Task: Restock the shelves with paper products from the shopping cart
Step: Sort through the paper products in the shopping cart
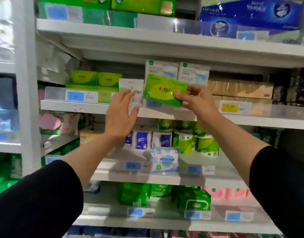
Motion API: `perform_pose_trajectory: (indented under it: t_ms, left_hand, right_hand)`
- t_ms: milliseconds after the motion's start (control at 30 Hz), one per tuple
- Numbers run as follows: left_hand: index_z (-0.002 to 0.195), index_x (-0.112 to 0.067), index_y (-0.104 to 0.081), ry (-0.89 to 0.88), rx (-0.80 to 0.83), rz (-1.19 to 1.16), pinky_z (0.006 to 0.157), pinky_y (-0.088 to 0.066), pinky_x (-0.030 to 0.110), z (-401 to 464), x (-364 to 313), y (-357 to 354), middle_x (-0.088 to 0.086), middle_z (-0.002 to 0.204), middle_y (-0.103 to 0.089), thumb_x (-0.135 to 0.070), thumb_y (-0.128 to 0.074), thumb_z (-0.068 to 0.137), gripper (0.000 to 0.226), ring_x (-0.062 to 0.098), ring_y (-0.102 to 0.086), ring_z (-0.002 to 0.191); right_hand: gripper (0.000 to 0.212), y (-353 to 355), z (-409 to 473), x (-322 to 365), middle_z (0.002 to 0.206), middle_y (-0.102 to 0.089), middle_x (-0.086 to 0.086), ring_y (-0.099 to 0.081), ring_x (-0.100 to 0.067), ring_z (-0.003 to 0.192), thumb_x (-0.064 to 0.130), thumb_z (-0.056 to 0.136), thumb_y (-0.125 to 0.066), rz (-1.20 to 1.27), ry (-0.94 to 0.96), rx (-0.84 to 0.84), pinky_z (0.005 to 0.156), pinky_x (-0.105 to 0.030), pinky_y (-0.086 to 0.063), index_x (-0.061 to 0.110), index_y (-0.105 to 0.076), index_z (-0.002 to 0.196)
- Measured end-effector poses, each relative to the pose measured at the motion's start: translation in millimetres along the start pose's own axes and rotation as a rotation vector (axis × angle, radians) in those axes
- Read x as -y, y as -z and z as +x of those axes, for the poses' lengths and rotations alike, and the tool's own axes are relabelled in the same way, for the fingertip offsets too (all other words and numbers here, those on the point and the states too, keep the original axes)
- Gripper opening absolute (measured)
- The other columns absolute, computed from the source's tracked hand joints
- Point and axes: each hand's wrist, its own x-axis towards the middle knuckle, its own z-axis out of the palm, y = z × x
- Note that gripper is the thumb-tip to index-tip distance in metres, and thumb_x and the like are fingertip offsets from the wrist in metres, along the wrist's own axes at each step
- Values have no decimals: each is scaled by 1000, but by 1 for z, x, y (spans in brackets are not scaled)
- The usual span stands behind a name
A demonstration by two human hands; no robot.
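I read "99.9%" on the small blue-white wipes pack (165, 159) on the lower shelf. The yellow price tag (229, 107) at right shows "6.80". The blue price tag (75, 96) at left shows "1.30". Other print is too blurred.

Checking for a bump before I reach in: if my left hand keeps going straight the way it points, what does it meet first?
Probably the white packet standing at the shelf front; the left hand has its fingers at or just before it, though depth is unclear.
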Motion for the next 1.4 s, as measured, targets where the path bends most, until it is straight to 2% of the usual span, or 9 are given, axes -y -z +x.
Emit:
perform_pose_trajectory:
  t_ms: [233, 367, 700, 833, 900, 1033, 1167, 1267, 1400]
  left_hand:
    - [141, -1, -43, 105, 10, 285, 117, -21, 48, 12, 88, 55, 17, 149, -38, -19, -66, 87, 61, 34, -29, 141]
    - [149, -10, -30, 130, 155, 299, 119, -12, 51, 8, 118, 71, 10, 158, -23, -44, -48, 91, 70, 27, -16, 147]
    - [149, -24, 12, 32, 282, 466, 116, 14, 37, -2, 147, 68, -5, 157, 18, -69, -7, 83, 82, 14, 11, 148]
    - [147, -26, 14, -4, 265, 417, 114, 19, 34, -3, 150, 67, -7, 156, 19, -69, -4, 81, 80, 14, 11, 148]
    - [149, -24, 8, -16, 234, 363, 116, 17, 35, -7, 150, 67, -7, 157, 13, -66, -8, 84, 79, 13, 9, 148]
    - [151, -11, -25, -41, 27, 215, 121, -3, 40, -35, 130, 51, 3, 159, -19, -46, -33, 92, 69, 15, -10, 148]
    - [134, -2, -50, -139, -67, -32, 114, -28, 34, -60, 66, 10, 13, 140, -50, -27, -48, 90, 51, 22, -41, 132]
    - [122, 2, -57, -243, 57, -289, 99, -44, 33, -82, 3, -32, 17, 122, -59, -21, -52, 91, 39, 27, -56, 112]
    - [121, -7, -57, -230, 495, -622, 78, -54, 38, -150, -106, -98, 3, 117, -54, -20, -53, 93, 31, 17, -62, 98]
  right_hand:
    - [47, -115, 62, 22, 102, -68, -10, -68, -25, 99, 25, 72, -85, -117, 112, 40, 85, -38, -57, 5, -64, 109]
    - [42, -159, 82, 22, 92, -57, -5, -59, -23, 90, 26, 74, -85, -344, 145, 75, 85, -46, -53, 9, -54, 97]
    - [56, -195, 100, 2, 125, -63, -9, -62, -23, 111, 32, 85, -73, -508, -37, 529, 101, -46, -49, 10, -54, 133]
    - [50, -193, 97, 5, 121, -62, -4, -60, -12, 100, 30, 93, -64, -526, -42, 600, 88, -31, -49, 8, -52, 135]
    - [45, -189, 87, 12, 121, -63, -6, -60, -14, 100, 33, 94, -62, -540, 18, 525, 88, -31, -49, 8, -56, 131]
    - [33, -160, 45, 9, 107, -65, -5, -61, -18, 97, 33, 95, -60, -630, 434, -54, 83, -34, -51, 11, -62, 119]
    - [21, -90, -22, -36, 98, -62, -12, -51, -20, 92, 23, 93, -59, -751, 645, -366, 76, -26, -34, 5, -61, 104]
    - [22, -26, -80, -82, 91, -59, -18, -49, -28, 88, 23, 91, -54, -870, 559, -415, 76, -37, -35, 2, -58, 98]
    - [26, 82, -196, -139, 92, -60, -17, -57, -37, 85, 24, 88, -50, -1060, 153, -333, 73, -41, -41, 2, -59, 98]
